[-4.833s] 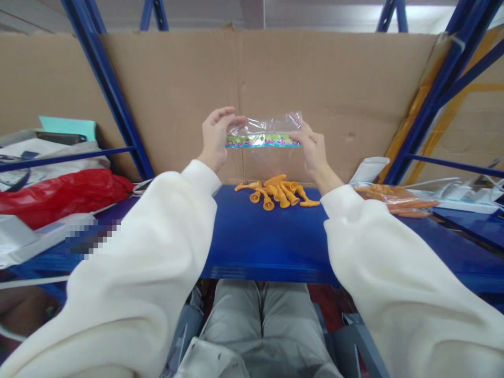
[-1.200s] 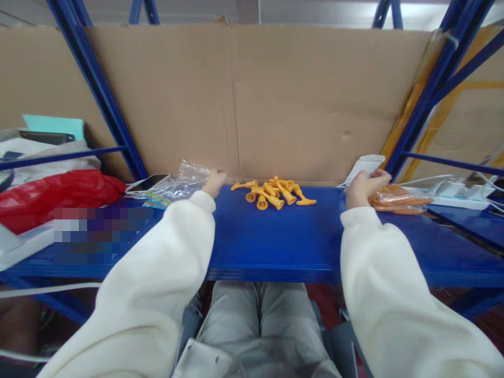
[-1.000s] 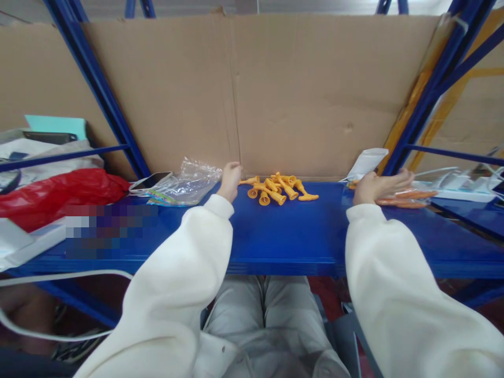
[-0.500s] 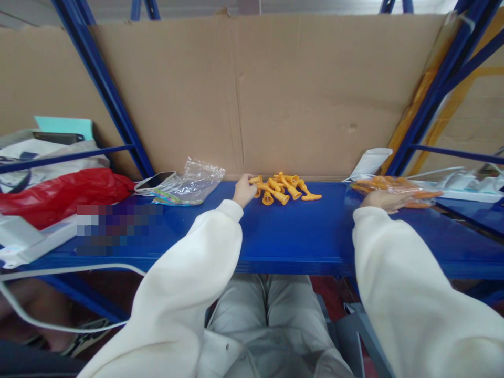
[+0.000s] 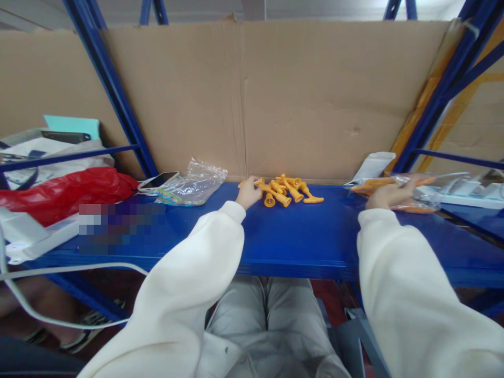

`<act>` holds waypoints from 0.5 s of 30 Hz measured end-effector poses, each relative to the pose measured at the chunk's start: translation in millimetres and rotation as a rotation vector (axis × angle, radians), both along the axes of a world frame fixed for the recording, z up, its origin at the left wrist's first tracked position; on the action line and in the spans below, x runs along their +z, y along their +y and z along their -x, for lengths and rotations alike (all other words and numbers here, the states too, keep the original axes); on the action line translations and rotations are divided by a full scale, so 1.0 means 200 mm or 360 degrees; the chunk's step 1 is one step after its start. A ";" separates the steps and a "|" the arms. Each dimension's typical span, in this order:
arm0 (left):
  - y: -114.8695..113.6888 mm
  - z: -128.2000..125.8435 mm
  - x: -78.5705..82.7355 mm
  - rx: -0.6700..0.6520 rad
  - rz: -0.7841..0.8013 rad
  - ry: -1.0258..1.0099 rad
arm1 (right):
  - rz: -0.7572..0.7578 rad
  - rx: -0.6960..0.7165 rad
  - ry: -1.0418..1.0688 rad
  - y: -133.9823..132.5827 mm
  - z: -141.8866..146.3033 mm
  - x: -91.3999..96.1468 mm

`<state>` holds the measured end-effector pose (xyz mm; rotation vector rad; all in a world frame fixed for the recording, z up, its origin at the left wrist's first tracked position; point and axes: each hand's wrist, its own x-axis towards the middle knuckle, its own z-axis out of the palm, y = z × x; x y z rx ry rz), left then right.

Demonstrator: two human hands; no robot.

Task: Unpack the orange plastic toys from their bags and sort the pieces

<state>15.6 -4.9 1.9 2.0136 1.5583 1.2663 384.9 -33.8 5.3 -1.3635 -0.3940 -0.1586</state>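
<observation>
My left hand point(image 5: 249, 194) is at the left end of a pile of orange flared plastic pieces point(image 5: 290, 190). Its fingers are closed on one orange piece point(image 5: 241, 185), whose end pokes out on the left side of the hand. Several pieces have a hollow, cup-like end, and one at the right of the pile looks T-shaped. Off to the right, my right hand point(image 5: 388, 196) grips a clear plastic bag point(image 5: 427, 197) with long orange pieces in it. The fingertips are partly lost in the shiny film.
A crumpled clear bag point(image 5: 199, 184) and a phone point(image 5: 159, 181) lie left of the pile. Further left are a red bag point(image 5: 71, 191) and a white power strip point(image 5: 43, 239). Cardboard point(image 5: 307, 100) stands behind the blue shelf point(image 5: 299, 241). Another power strip point(image 5: 472, 198) sits far right.
My left hand has turned slightly, and an orange end now shows on its left side. My right hand has shifted over the bag, whose film now bunches up around the fingers.
</observation>
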 end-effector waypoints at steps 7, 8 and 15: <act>0.01 0.01 0.00 -0.0048 -0.0011 -0.0077 | -0.0245 0.0032 -0.0229 -0.05 0.16 0.17; 0.01 0.01 0.00 -0.0055 -0.0014 -0.0114 | -0.0299 0.0053 -0.0244 -0.05 0.19 0.19; 0.04 -0.04 0.00 -0.0211 -0.0003 -0.0639 | -0.0638 0.0725 -0.0083 0.07 0.51 0.32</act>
